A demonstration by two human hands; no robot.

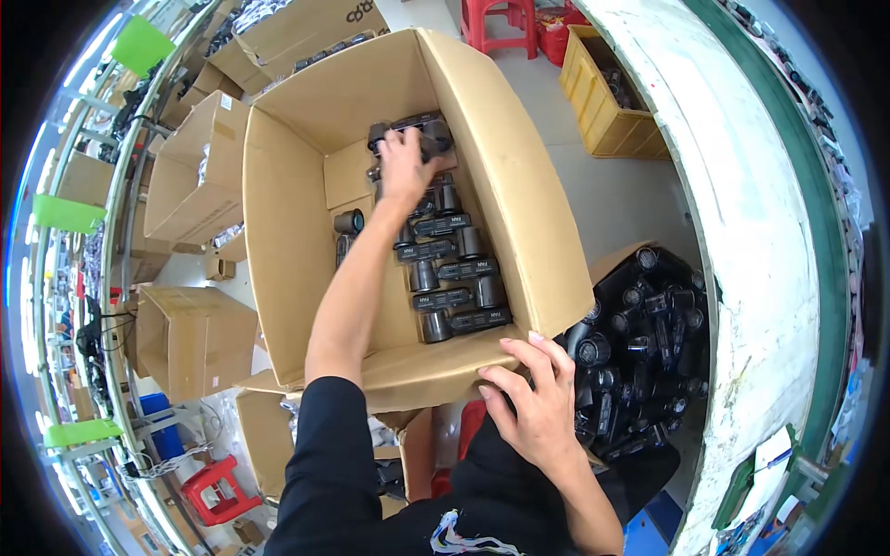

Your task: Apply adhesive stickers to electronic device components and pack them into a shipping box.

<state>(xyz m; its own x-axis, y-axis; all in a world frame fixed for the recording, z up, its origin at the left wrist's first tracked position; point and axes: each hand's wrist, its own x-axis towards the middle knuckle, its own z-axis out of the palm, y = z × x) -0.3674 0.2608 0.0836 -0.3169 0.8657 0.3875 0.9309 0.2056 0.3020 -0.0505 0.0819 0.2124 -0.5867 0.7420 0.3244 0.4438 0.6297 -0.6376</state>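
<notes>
A large open cardboard box (287, 232) stands before me. Along its right side lie rows of black plastic devices (440, 250), each with a round barrel and a flat handle. My left hand (405, 162) reaches deep into the far end, slightly blurred, its fingers curled over a black device (434, 139); part of the grip is hidden. At the left inside wall sits another black device (349, 221), partly behind my forearm. My right hand (538, 398) holds the near right corner of the box, fingers bent against its edge.
A heap of similar black devices (640, 343) lies to the right, beside a long white worn surface (742, 232). A yellow crate (603, 102) and a red stool (499, 23) stand farther off. More cartons (195, 338) and a shelf rack (120, 232) line the left.
</notes>
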